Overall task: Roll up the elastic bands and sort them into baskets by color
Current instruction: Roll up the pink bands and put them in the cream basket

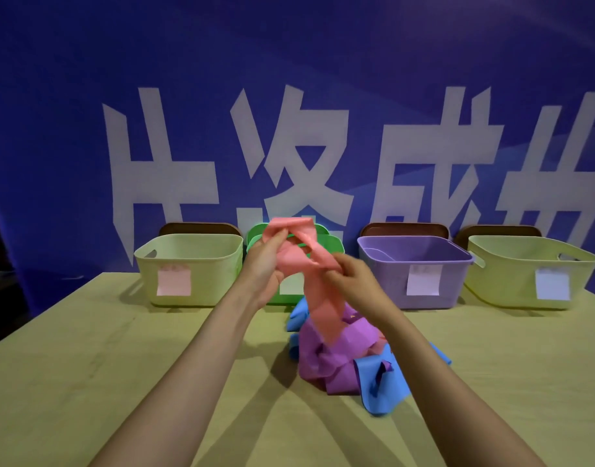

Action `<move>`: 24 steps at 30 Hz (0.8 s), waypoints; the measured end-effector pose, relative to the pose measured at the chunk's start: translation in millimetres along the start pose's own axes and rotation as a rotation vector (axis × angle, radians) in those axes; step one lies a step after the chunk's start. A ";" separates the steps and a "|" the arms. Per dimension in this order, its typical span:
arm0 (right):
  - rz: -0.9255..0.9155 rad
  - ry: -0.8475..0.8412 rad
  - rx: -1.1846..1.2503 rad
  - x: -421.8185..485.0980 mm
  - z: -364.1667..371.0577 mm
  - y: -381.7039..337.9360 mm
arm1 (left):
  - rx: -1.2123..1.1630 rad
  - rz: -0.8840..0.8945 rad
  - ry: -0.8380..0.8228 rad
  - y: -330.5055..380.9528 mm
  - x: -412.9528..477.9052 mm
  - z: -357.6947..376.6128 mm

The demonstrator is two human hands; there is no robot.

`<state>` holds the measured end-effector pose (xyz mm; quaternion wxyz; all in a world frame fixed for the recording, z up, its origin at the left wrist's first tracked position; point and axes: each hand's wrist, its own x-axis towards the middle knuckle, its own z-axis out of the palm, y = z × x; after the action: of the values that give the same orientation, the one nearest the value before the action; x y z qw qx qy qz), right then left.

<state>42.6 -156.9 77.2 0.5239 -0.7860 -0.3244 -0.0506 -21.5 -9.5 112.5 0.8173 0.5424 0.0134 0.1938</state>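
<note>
My two forearms reach forward over the wooden table [87,365]. Between them, on the tabletop, lies a loose pile: a crumpled purple band [323,365], with blue band [373,389] folds showing at its left and right edges. None of the pile is rolled.

Above the pile, both hands hold the pink band [302,261] off the table. It is a wide, flat, salmon-pink strip, unrolled and twisted. My left hand [265,261] pinches its upper part between thumb and fingers; a loop stands above this grip. My right hand [350,274] has its fingers curled round the strip lower down. The free tail hangs from between the hands, and its end reaches the top of the purple band.

At the far edge of the table four baskets stand in a row:
- left pale-yellow basket [205,284], pink note [173,281] on its front;
- green basket [255,235], mostly hidden behind my left hand;
- purple basket [383,281], pale note [424,279];
- right pale-yellow basket [501,281], white note [553,284].

Behind them hangs a blue banner [53,129] with large white characters.
</note>
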 end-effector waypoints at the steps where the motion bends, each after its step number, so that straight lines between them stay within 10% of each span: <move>1: 0.022 0.062 0.157 2.0 -2.3 -5.7 | 0.044 0.006 0.004 1.8 1.9 -3.1; 5: 0.080 0.093 0.334 6.4 -14.1 -21.6 | 0.060 -0.010 -0.037 8.9 -1.4 -15.7; 16: 0.111 -0.538 0.231 -16.9 -25.6 -22.7 | 0.237 0.111 -0.131 15.3 -15.5 -0.5; 24: -0.017 0.013 0.482 -0.6 -25.0 -25.0 | 0.299 -0.047 -0.162 22.0 -23.4 -5.3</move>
<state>34.6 -172.6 107.9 0.6979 -0.6351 -0.3304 0.0187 -51.0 -5.2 125.6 0.7302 0.6714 -0.0110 0.1261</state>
